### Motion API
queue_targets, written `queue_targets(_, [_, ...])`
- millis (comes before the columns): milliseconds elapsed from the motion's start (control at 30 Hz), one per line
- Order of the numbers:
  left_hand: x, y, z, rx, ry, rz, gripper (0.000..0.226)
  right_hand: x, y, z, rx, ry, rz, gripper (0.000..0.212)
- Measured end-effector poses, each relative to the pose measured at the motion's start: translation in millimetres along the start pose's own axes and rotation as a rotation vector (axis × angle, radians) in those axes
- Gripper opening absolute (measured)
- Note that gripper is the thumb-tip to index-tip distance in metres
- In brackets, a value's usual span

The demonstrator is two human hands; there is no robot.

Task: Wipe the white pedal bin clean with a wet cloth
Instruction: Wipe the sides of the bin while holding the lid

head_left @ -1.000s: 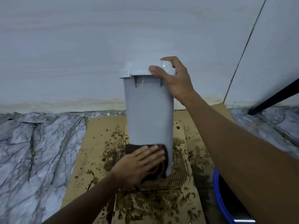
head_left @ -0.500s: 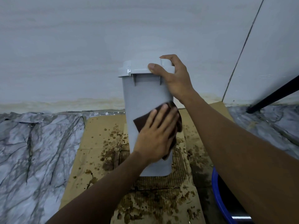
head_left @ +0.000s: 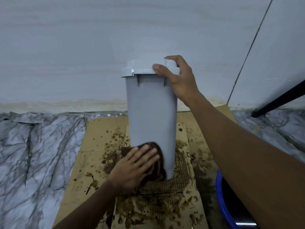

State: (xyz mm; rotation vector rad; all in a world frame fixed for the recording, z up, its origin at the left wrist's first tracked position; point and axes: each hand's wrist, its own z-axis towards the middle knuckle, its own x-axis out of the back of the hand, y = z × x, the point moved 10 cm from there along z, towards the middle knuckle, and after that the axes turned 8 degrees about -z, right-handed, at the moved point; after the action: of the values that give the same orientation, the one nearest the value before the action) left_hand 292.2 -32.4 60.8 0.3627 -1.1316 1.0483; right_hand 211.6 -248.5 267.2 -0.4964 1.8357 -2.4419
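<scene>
Here the bin [head_left: 151,121] stands on a sheet of stained cardboard [head_left: 99,139] laid over the marbled floor [head_left: 33,146], close to the wall. The cardboard likely serves to catch the brown drips spattered around the bin's foot.

The right hand [head_left: 179,80] grips the lid [head_left: 145,68], thumb on its front edge and fingers curled over the top. That hold probably keeps the light bin from sliding or tipping while the other hand pushes against it.

The left hand [head_left: 133,166] lies flat with its fingers straight and a little spread, pressing a dark brown cloth [head_left: 158,161] against the lowest part of the bin's near wall. The hand is blurred, so it seems to be in mid-stroke. An open palm spreads the pressure across more of the cloth than a pinch would.

The lid is down, so whatever the bin holds is hidden. A blue basin [head_left: 221,199] sits at the lower right, mostly behind the right forearm. Its inside looks dark, and I cannot tell whether it holds water.
</scene>
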Motion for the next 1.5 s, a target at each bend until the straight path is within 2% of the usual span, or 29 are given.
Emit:
queue_targets(133, [27, -39, 13, 0.454, 0.263, -0.285, 0.062, -6, -2, 1, 0.007, 0.012, -0.010, 0.056])
queue_targets(267, [42, -75, 40, 0.932, 0.595, -0.644, 0.061, -3, -1, 1, 0.012, 0.016, -0.007, 0.059])
queue_targets(400, [41, -110, 19, 1.498, 0.964, -0.975, 0.039, 6, 1, -3, 0.042, 0.016, 0.003, 0.066])
queue_targets(433, [37, -118, 13, 1.619, 1.020, -1.062, 0.039, 6, 1, -5, 0.045, 0.013, 0.000, 0.066])
queue_targets(500, [33, -130, 14, 1.722, 1.073, -1.378, 0.049, 5, 1, -10, 0.054, 0.009, -0.006, 0.065])
queue_targets(567, [38, -139, 32, 1.632, 1.134, -1.771, 0.061, 6, -1, -17, 0.075, 0.012, -0.012, 0.063])
queue_targets(600, [47, -146, 39, 1.567, 1.163, -1.890, 0.064, 6, -2, -22, 0.087, 0.012, -0.017, 0.062])
queue_targets(667, [70, -163, 54, 1.446, 1.128, -1.935, 0.065, 5, -2, -34, 0.107, 0.002, -0.016, 0.062])
queue_targets(733, [95, -177, 69, 1.371, 1.017, -1.834, 0.062, 5, -4, -47, 0.136, -0.014, -0.017, 0.064])
queue_targets(767, [108, -181, 76, 1.364, 0.911, -1.710, 0.056, 6, -5, -53, 0.156, -0.019, -0.024, 0.066])
queue_targets(867, [145, -184, 104, 1.202, 0.466, -1.234, 0.030, 12, -8, -74, 0.203, -0.032, -0.040, 0.073])
queue_targets(967, [158, -161, 133, 1.013, 0.071, -1.095, 0.033, 16, -8, -96, 0.248, -0.048, -0.061, 0.077])
queue_targets(1033, [160, -137, 145, 0.899, -0.102, -0.969, 0.041, 18, -8, -107, 0.279, -0.056, -0.078, 0.079])
queue_targets(1100, [166, -115, 149, 0.791, -0.125, -0.835, 0.044, 23, -7, -117, 0.296, -0.063, -0.079, 0.081])
queue_targets(1167, [175, -93, 139, 0.689, -0.072, -0.751, 0.043, 26, -7, -128, 0.315, -0.077, -0.078, 0.084])
queue_targets(1267, [176, -76, 122, 0.618, -0.079, -0.693, 0.048, 22, -5, -150, 0.340, -0.104, -0.105, 0.088])
queue_targets(1400, [159, -70, 126, 0.591, -0.256, -0.680, 0.042, 20, -5, -181, 0.328, -0.106, -0.152, 0.098])
queue_targets(1500, [139, -67, 126, 0.572, -0.413, -0.562, 0.049, 25, -9, -204, 0.302, -0.027, -0.217, 0.085])
